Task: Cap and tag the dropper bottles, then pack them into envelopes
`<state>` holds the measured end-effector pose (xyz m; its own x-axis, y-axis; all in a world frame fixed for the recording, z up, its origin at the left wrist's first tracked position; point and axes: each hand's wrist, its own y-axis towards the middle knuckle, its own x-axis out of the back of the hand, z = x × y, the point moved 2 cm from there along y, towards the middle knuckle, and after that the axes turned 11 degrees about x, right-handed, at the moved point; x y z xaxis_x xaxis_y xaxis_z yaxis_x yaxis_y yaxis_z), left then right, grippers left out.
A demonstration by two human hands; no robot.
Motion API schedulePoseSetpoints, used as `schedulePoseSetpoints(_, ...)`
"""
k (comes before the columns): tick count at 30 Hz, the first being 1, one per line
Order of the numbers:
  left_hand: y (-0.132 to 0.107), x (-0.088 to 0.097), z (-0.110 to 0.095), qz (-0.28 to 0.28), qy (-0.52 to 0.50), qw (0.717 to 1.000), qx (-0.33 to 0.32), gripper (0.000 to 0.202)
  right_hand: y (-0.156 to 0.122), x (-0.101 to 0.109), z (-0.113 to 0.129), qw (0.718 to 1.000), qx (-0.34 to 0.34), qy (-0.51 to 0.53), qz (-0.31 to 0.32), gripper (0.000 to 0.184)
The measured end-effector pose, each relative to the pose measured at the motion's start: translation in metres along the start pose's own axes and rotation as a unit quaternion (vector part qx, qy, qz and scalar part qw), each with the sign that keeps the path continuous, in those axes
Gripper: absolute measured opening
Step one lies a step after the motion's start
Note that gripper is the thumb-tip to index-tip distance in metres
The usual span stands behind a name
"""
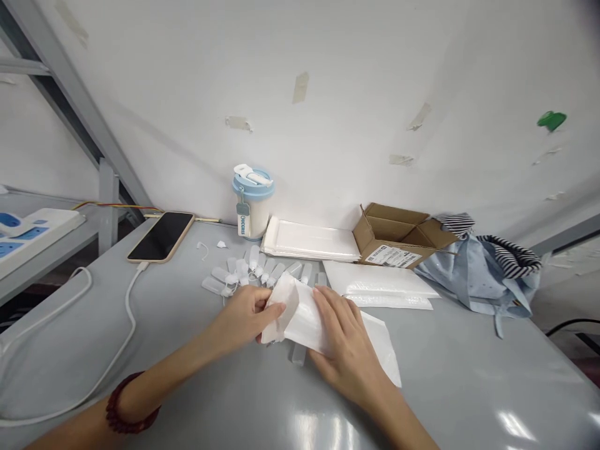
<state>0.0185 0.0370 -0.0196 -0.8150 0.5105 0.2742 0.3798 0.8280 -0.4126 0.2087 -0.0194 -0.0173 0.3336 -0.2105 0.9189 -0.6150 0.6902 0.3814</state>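
Note:
A white padded envelope [304, 315] lies on the grey table [469, 387] in the middle. My left hand [244, 315] pinches its open end and lifts the flap. Flat on the envelope rests my right hand [344, 347], fingers stretched out, pressing it down. Just behind the envelope lie several small translucent plastic pieces [255, 272] in a loose row. One more such piece [299, 353] pokes out under the envelope's near edge.
A blue-lidded cup [252, 203] stands at the wall, with stacked white envelopes [312, 240] and another pile [379, 284] beside it. An open cardboard box [398, 234] and a blue cloth bag [482, 269] sit at right. A phone [162, 236] with a white cable [129, 306] lies at left.

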Motion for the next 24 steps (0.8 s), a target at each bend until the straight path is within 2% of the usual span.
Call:
schedulePoseSetpoints(5,-0.005,-0.001,-0.006,-0.071,-0.022,0.997,-0.025,0.043,0.001,-0.009,0.012,0.994,0.086,-0.064,0.04,0.065)
schedulePoseSetpoints(7,-0.009,-0.002,-0.01,-0.076,-0.01,0.995,-0.067,0.046,0.002,-0.01,0.013,0.991,0.098,-0.078,0.037,0.061)
schedulePoseSetpoints(9,-0.013,-0.003,-0.013,-0.073,0.049,0.987,-0.136,0.044,0.002,-0.009,0.011,0.991,0.099,-0.084,0.026,0.055)
schedulePoseSetpoints(12,-0.017,-0.005,-0.013,-0.098,0.187,0.944,-0.252,0.029,0.003,-0.003,0.006,0.992,0.089,-0.087,-0.003,0.047)
schedulePoseSetpoints(15,-0.013,-0.007,-0.008,-0.142,0.297,0.89,-0.316,0.029,0.002,0.002,0.003,0.99,0.098,-0.089,-0.043,0.041)
schedulePoseSetpoints(18,-0.008,-0.01,-0.002,-0.186,0.348,0.837,-0.379,0.026,0.0,0.004,0.004,0.982,0.138,-0.086,-0.096,0.035)
schedulePoseSetpoints(20,-0.007,-0.014,-0.001,-0.189,0.34,0.818,-0.424,0.025,-0.002,0.006,0.006,0.975,0.154,-0.086,-0.136,0.032)
schedulePoseSetpoints(22,-0.009,-0.018,-0.002,-0.187,0.305,0.82,-0.447,0.025,-0.004,0.011,0.009,0.967,0.157,-0.088,-0.18,0.03)
schedulePoseSetpoints(24,-0.01,-0.021,-0.005,-0.188,0.249,0.846,-0.431,0.024,-0.007,0.018,0.012,0.958,0.147,-0.095,-0.229,0.03)
